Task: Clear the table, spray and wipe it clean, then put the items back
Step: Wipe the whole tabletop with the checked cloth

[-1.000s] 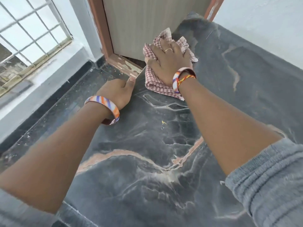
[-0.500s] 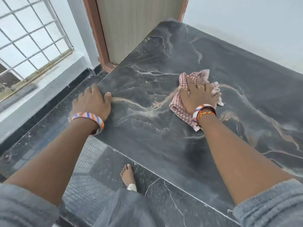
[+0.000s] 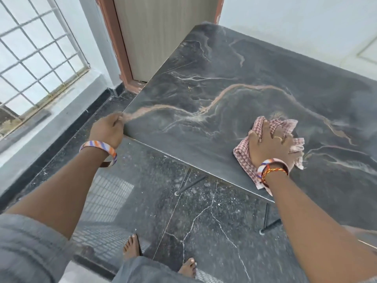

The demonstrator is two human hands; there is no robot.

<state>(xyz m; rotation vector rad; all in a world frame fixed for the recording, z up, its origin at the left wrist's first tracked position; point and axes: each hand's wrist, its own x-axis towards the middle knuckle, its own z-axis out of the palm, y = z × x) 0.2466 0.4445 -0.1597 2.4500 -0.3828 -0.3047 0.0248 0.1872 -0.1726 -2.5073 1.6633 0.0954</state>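
A: Where the table (image 3: 234, 111) ends at its near corner, what grips it?
B: The left hand (image 3: 107, 130), curled on the corner.
A: The checked cloth (image 3: 244, 160)?
B: Near the front edge, lengthwise away from it, pressed under the flat right hand (image 3: 269, 146); bare marble-patterned top beyond.

A home room: barred window (image 3: 38, 58), wooden door (image 3: 155, 35), marble-patterned table (image 3: 234, 99).
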